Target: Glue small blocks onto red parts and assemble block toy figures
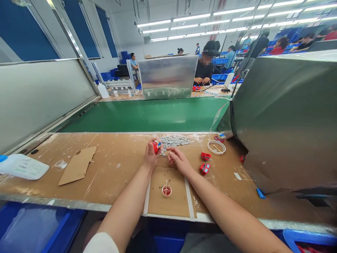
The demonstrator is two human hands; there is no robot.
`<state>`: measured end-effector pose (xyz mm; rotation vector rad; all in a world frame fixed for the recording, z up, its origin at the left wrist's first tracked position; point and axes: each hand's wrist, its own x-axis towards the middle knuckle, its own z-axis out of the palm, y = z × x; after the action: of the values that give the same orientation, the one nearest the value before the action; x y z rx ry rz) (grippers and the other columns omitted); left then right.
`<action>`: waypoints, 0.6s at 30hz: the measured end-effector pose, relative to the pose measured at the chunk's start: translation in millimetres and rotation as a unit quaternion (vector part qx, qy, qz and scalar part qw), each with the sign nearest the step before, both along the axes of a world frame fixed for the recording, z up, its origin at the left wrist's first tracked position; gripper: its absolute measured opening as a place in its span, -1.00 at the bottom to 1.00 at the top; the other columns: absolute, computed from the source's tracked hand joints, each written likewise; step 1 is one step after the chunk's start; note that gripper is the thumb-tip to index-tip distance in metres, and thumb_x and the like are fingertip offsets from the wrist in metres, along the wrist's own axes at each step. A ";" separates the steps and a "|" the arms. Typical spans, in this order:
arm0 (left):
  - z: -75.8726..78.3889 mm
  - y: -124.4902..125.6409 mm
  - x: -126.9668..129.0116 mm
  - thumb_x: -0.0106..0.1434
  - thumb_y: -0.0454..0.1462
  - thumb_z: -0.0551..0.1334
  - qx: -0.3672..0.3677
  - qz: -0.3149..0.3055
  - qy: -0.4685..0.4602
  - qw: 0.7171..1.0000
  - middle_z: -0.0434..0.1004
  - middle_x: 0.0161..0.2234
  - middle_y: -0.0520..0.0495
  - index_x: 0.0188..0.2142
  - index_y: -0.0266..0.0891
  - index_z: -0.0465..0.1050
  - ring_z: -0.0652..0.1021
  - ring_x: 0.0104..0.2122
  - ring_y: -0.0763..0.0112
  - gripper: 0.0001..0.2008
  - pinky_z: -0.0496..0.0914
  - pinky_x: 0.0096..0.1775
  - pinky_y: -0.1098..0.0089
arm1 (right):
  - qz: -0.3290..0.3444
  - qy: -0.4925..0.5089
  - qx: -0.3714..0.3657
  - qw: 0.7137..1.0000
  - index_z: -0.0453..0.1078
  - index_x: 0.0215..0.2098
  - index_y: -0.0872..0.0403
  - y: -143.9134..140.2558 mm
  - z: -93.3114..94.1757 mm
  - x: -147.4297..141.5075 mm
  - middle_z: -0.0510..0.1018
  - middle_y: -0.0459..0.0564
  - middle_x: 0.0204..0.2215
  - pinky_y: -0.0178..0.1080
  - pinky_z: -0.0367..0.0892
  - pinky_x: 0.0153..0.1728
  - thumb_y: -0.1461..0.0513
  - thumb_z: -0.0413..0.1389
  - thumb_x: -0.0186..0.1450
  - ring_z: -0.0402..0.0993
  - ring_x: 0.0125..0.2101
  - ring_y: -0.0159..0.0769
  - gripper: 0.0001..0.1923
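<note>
Nearest me a small red cup (166,190) sits on the cardboard mat (168,196). My left hand (150,153) grips a red block (157,145); my right hand (178,159) is curled, fingertips at the pile of grey chips (173,141). Beyond lies the green belt (147,114).

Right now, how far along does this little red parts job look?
Possibly done: three red pieces lie right of the work mat, another red-and-blue one near the white ring. In hand: the left hand holds a red piece, while the right hand is at the edge of the grey chip pile. Left: that pile is large, so likely plenty remains.
</note>
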<state>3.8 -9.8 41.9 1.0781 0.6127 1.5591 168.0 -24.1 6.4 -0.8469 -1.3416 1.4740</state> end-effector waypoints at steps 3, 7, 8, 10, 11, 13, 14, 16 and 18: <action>-3.6 0.4 -0.4 -0.03 0.21 0.58 0.103 0.062 0.262 0.958 0.60 -0.32 -0.10 -0.18 -0.14 0.64 0.51 -0.35 0.27 -0.39 0.36 -0.28 0.36 | 0.031 0.030 -0.085 0.995 0.41 0.00 0.00 -1.3 11.9 6.3 0.47 -0.14 -0.43 -0.28 0.34 -0.51 -0.27 0.26 0.19 0.35 -0.52 -0.36 -0.35; -9.2 1.0 -1.9 0.14 0.10 0.53 0.211 0.102 0.422 0.876 0.68 -0.15 -0.17 -0.01 -0.06 0.66 0.52 -0.08 0.03 -0.50 0.40 0.04 0.13 | 0.097 0.037 -0.130 0.986 0.48 -0.07 0.04 -3.0 30.5 14.0 0.57 -0.05 -0.26 -0.30 0.44 -0.39 -0.16 0.44 0.07 0.43 -0.41 -0.39 -0.36; -10.8 1.7 -2.2 0.19 0.07 0.50 0.227 0.105 0.431 0.867 0.69 -0.13 -0.16 0.02 -0.05 0.64 0.51 -0.05 0.03 -0.52 0.40 0.06 0.10 | 0.120 0.026 -0.136 0.983 0.49 -0.10 0.06 -1.7 34.3 15.1 0.56 -0.06 -0.27 -0.30 0.45 -0.36 -0.14 0.45 0.06 0.43 -0.40 -0.40 -0.38; -14.2 3.9 -2.4 0.24 0.02 0.49 0.245 0.110 0.438 0.858 0.69 -0.07 -0.15 0.09 -0.05 0.61 0.51 -0.01 0.04 -0.53 0.41 0.10 0.09 | 0.141 -0.011 -0.134 0.981 0.49 -0.17 0.08 4.4 41.2 16.0 0.53 -0.09 -0.36 -0.30 0.44 -0.35 -0.14 0.45 0.05 0.41 -0.43 -0.41 -0.40; -15.9 5.4 -2.2 0.25 0.00 0.49 0.247 0.112 0.441 0.855 0.68 -0.02 -0.15 0.13 -0.05 0.58 0.51 0.02 0.04 -0.50 0.42 0.12 0.08 | 0.133 -0.042 -0.121 0.983 0.48 -0.22 0.09 8.9 44.9 16.0 0.51 -0.11 -0.40 -0.29 0.42 -0.36 -0.14 0.43 0.06 0.40 -0.44 -0.41 -0.43; -19.5 8.9 -1.1 0.25 -0.04 0.50 0.238 0.123 0.447 0.853 0.63 0.12 -0.16 0.23 -0.04 0.50 0.51 0.13 0.02 -0.40 0.39 0.21 0.03 | 0.073 -0.144 -0.054 0.985 0.45 -0.31 0.09 19.6 54.1 15.7 0.47 -0.14 -0.47 -0.29 0.37 -0.40 -0.12 0.38 0.11 0.38 -0.47 -0.39 -0.51; -21.4 10.7 -0.3 0.25 -0.04 0.50 0.226 0.133 0.448 0.855 0.57 0.20 -0.17 0.30 -0.04 0.43 0.49 0.20 0.00 -0.33 0.36 0.27 0.00 | 0.027 -0.212 -0.005 0.977 0.43 -0.36 0.08 24.8 59.8 15.5 0.44 -0.15 -0.50 -0.29 0.32 -0.42 -0.11 0.35 0.13 0.35 -0.48 -0.38 -0.55; -25.2 14.3 1.7 0.26 -0.03 0.50 0.195 0.154 0.443 0.861 0.45 0.33 -0.21 0.40 -0.06 0.29 0.44 0.31 -0.03 -0.20 0.31 0.35 -0.04 | -0.065 -0.356 0.100 0.927 0.37 -0.45 0.06 33.2 73.5 15.4 0.39 -0.16 -0.56 -0.30 0.18 -0.45 -0.09 0.31 0.16 0.28 -0.50 -0.38 -0.58; -29.0 17.2 3.5 0.26 -0.02 0.50 0.170 0.166 0.437 0.868 0.39 0.36 -0.25 0.43 -0.07 0.21 0.42 0.34 -0.04 -0.15 0.30 0.37 -0.04 | -0.133 -0.464 0.173 0.859 0.32 -0.50 0.05 37.8 87.7 15.1 0.39 -0.15 -0.57 -0.28 0.08 -0.44 -0.07 0.28 0.19 0.25 -0.50 -0.37 -0.58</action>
<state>7.4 7.4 13.0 2.0732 1.2061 1.4358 183.1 13.7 94.2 -1.5132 -1.9911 0.5310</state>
